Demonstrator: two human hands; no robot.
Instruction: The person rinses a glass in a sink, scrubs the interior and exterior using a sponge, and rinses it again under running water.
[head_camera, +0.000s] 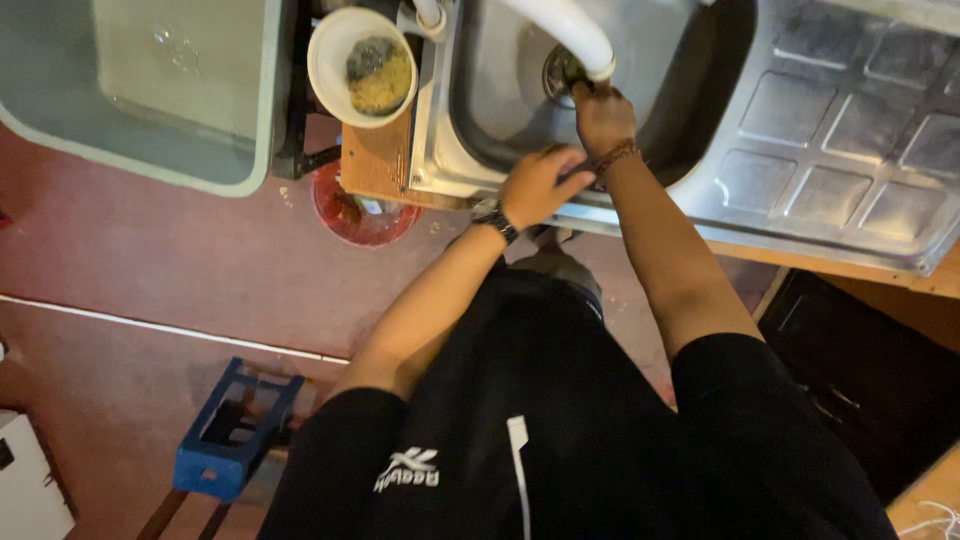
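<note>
1. Over at the steel sink (560, 100), basically everything else sits around it: its ribbed drainboard (850, 130) runs off to the right, handy for draining stuff.
2. Left of the sink, a big grey tub (170, 90) sits by itself.
3. Between tub and sink, a white bowl (335, 60) holds scrub pads, parked within easy reach.
4. Right hand (603, 115) is down in the sink under the white spout (575, 35), curled around something small and dark; can't tell what.
5. Left hand (540, 185) rests loosely curled on the sink's front edge, looks like bracing.
</note>
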